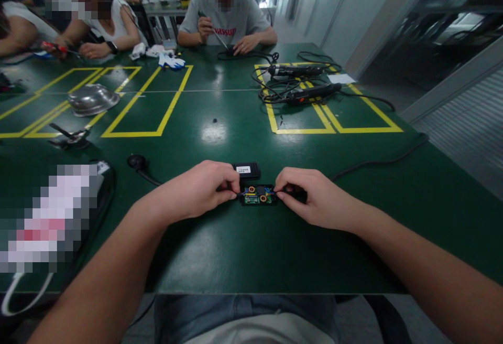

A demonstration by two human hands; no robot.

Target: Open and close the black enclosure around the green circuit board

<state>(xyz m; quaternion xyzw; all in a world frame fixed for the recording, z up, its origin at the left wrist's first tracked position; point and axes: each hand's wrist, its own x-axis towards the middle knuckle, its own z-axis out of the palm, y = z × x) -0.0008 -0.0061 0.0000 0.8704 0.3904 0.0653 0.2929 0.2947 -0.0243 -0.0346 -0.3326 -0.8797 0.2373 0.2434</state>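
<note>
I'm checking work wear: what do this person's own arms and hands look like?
The left hand and right hand are both ungloved, with no ring or watch showing. Both forearms are bare, with no sleeves in view.

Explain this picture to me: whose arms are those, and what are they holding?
There's no machine here. These arms are a person's, seen from a camera worn on that person's head, looking forward and down. The left hand and right hand each appear to pinch black cord at opposite ends of an open black case showing circuit parts. Just behind lies a black piece with a white label. The green table also bears a metal bowl and black corded tools.
</note>
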